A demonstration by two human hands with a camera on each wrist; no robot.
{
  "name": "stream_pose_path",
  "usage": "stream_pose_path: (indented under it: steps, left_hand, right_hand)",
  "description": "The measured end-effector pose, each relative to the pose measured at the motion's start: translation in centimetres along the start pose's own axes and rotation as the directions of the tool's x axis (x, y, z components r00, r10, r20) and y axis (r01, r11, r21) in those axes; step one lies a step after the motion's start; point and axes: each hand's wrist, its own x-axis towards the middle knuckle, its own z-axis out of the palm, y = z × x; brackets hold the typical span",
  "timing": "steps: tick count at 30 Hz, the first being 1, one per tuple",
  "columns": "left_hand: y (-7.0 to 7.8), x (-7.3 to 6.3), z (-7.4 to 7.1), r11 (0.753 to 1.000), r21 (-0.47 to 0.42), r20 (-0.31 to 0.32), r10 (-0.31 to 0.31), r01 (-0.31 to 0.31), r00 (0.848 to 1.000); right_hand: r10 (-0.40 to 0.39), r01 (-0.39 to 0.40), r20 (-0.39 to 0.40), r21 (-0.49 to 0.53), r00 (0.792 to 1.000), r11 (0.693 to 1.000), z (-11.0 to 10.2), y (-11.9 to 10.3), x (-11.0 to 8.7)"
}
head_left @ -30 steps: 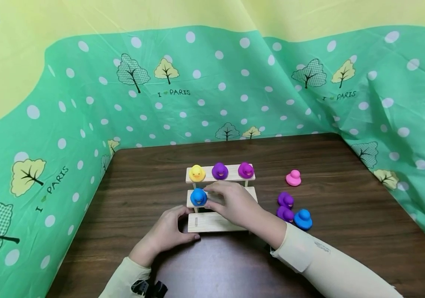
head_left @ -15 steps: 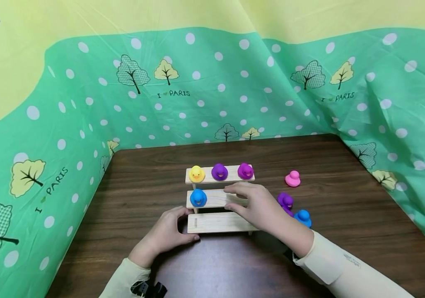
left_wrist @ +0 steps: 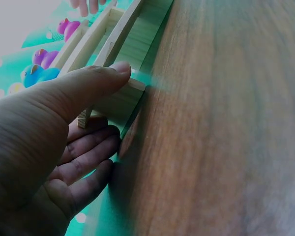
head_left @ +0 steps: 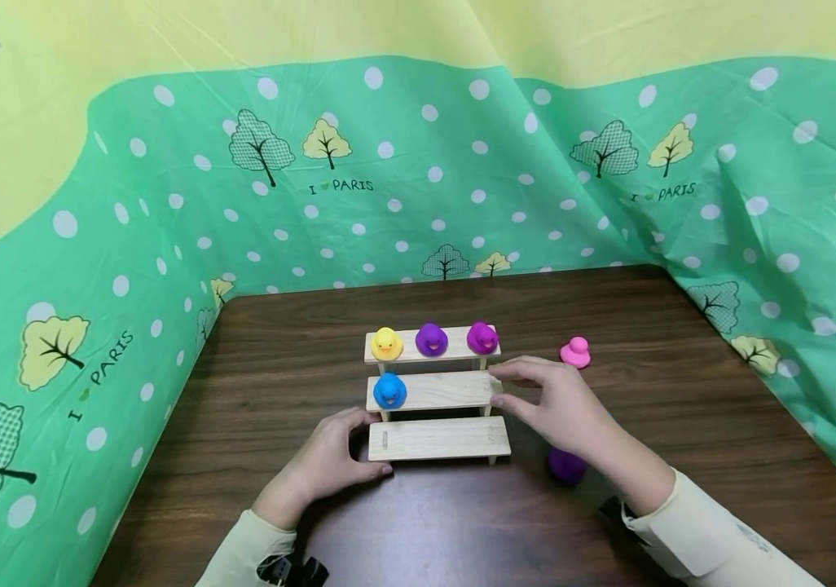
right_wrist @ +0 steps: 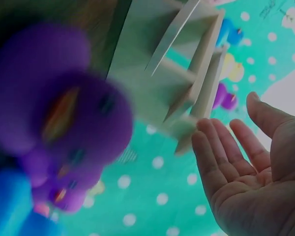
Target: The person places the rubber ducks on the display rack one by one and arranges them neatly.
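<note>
A three-step wooden stand (head_left: 438, 440) sits mid-table. On its top step are a yellow duck (head_left: 386, 344), a purple duck (head_left: 431, 339) and a magenta duck (head_left: 482, 337). A blue duck (head_left: 390, 391) occupies the left end of the middle step. My left hand (head_left: 330, 456) holds the stand's lower left end, thumb in front and fingers behind, as the left wrist view shows. By the right end of the middle step is my right hand (head_left: 565, 403), fingers extended and holding nothing; its open palm (right_wrist: 250, 191) shows in the right wrist view.
A pink duck (head_left: 575, 352) stands on the dark wooden table (head_left: 279, 359), right of the stand. A purple duck (head_left: 566, 465) is partly under my right forearm. The right wrist view shows another purple duck (right_wrist: 69, 189) and something blue (right_wrist: 10, 206). Green dotted cloth (head_left: 389, 179) surrounds the table.
My right hand has moved right, away from the blue duck, along the middle step to its right end. The blue duck stays on the step. My left hand has kept its place.
</note>
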Motion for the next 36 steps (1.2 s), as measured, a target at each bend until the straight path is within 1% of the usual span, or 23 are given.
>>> stream_pose_path:
  steps: [4, 8, 11, 16, 22, 26, 30, 36]
  left_hand:
    - [0.0, 0.0, 0.0, 1.0, -0.002, -0.001, -0.002, 0.002, 1.0]
    - [-0.1, 0.0, 0.1, 1.0, -0.003, -0.003, -0.004, 0.004, 1.0]
    - [-0.2, 0.0, 0.1, 1.0, -0.006, -0.004, -0.002, 0.002, 1.0]
    - [-0.2, -0.2, 0.1, 1.0, -0.009, -0.008, 0.001, -0.001, 1.0]
    - [-0.2, -0.2, 0.1, 1.0, -0.006, -0.008, -0.001, 0.0, 1.0]
    - [-0.2, -0.2, 0.2, 1.0, -0.003, -0.005, -0.005, 0.005, 1.0]
    - [-0.1, 0.0, 0.1, 1.0, -0.008, -0.002, -0.007, 0.007, 1.0]
    - [-0.3, 0.1, 0.1, 1.0, -0.007, -0.002, 0.004, -0.004, 1.0]
  right_hand:
    - [0.027, -0.029, -0.045, -0.039, 0.999, 0.999, -1.4, 1.7, -0.1]
    - [0.105, -0.11, -0.076, -0.061, 0.992, 0.992, -2.9, 3.6, 0.1]
    - [0.17, -0.175, -0.087, -0.052, 0.982, 0.983, -4.0, 5.0, 0.2]
    - [0.234, -0.24, -0.082, -0.072, 0.969, 0.968, -5.9, 7.5, 0.3]
    - [0.3, -0.303, -0.039, -0.158, 0.953, 0.94, -7.4, 10.6, 0.7]
    - [0.329, -0.319, 0.04, -0.156, 0.944, 0.935, -7.8, 12.2, 1.2]
    - [0.342, -0.318, 0.123, -0.181, 0.932, 0.931, -7.8, 13.3, 2.0]
    - [0.316, -0.271, 0.175, -0.243, 0.932, 0.932, -7.4, 14.2, 2.9]
